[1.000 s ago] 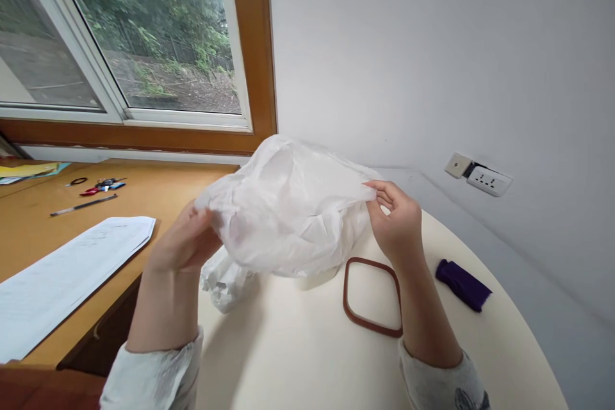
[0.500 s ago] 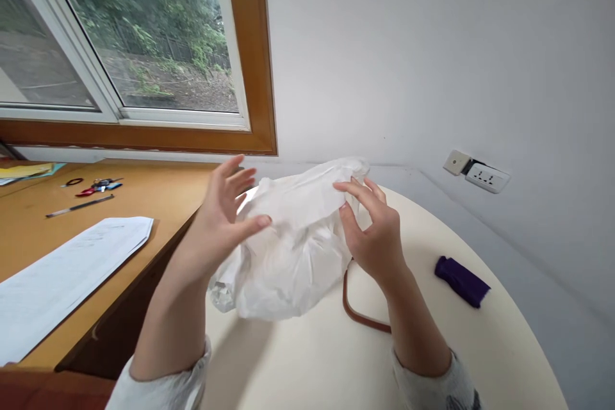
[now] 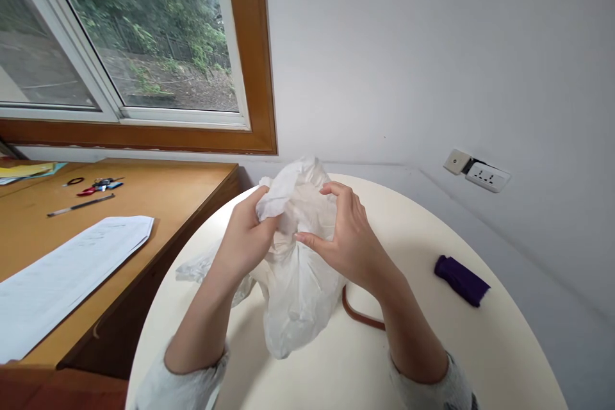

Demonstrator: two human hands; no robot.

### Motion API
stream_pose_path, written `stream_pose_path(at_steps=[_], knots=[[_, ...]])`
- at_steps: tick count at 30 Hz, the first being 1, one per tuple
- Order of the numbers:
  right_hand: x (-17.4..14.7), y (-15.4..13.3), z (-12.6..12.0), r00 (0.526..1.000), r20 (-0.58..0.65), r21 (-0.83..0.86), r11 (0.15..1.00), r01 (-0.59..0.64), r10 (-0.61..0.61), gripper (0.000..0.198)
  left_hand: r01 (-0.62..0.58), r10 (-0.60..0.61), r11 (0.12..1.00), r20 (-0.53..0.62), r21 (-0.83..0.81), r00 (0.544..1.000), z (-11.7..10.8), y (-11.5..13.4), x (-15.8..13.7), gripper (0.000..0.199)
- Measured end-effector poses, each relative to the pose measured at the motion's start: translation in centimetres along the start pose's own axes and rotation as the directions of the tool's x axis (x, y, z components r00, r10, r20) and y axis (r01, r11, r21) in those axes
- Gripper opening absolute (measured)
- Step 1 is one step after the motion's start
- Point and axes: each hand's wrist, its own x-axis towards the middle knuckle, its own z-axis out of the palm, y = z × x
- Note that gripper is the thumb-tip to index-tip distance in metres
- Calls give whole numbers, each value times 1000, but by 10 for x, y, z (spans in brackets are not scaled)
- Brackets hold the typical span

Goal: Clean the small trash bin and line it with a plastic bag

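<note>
A crumpled white plastic bag (image 3: 300, 295) is held up over the round table, its top gathered and its lower part hanging in folds. My left hand (image 3: 250, 230) grips the bag's upper left edge, with the thumb in front and the other fingers mostly hidden by the plastic. On the right side of the bag, my right hand (image 3: 353, 237) is open, thumb and index finger spread wide against the folds. A brown curved strap or frame (image 3: 360, 317) lies under my right forearm, partly covered.
On the cream round table (image 3: 480, 359), a rolled purple cloth (image 3: 461, 280) rests at the right. The wooden desk (image 3: 177, 189) at left bears paper sheets (image 3: 77, 282), a pen (image 3: 81, 205) and keys (image 3: 100, 186). A wall socket (image 3: 487, 177) is beyond the table.
My left hand has closed on the bag and moved right. The bag's spread sheet is now bunched up between my hands, which are closer together, and its lower part hangs down.
</note>
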Motion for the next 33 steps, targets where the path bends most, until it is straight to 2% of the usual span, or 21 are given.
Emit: stream_pose_path(at_steps=[2, 4, 8, 13, 16, 19, 23, 26, 29, 31, 33], knots=[[-1, 4, 1, 997, 68, -17, 999, -44, 45, 63, 18, -23, 997, -69, -70, 997, -1, -4, 1, 11], [-2, 8, 0, 988, 113, -40, 994, -99, 103, 61, 41, -62, 985, -121, -168, 991, -2, -7, 2, 15], [-1, 15, -7, 967, 121, -90, 973, -215, 225, 35, 69, -123, 937, -141, -341, 982, -2, -10, 4, 24], [3, 32, -17, 937, 157, -70, 949, -306, 313, 16, 87, -153, 913, -136, -399, 979, -7, -10, 6, 28], [5, 43, -24, 932, 84, -28, 936, -351, 352, 12, 76, -154, 898, -148, -434, 977, -11, -9, 6, 22], [6, 51, -32, 912, -73, 33, 915, -403, 404, 13, 83, -165, 890, -146, -449, 975, -15, -9, 6, 13], [6, 59, -41, 836, -366, 80, 909, -409, 408, 17, 109, -182, 882, -118, -458, 976, -22, -8, 4, 8], [7, 65, -44, 784, -496, 102, 922, -374, 373, 17, 142, -175, 857, -20, -495, 984, -28, -3, 0, 8], [7, 69, -45, 781, -525, 79, 933, -351, 338, 21, 170, -131, 804, 109, -570, 985, -35, 3, -5, 9], [6, 70, -46, 802, -492, 45, 930, -364, 338, 27, 182, -98, 786, 170, -592, 980, -39, 6, -8, 12], [5, 68, -46, 839, -421, 10, 926, -377, 346, 37, 201, -78, 804, 235, -560, 969, -43, 7, -10, 19]])
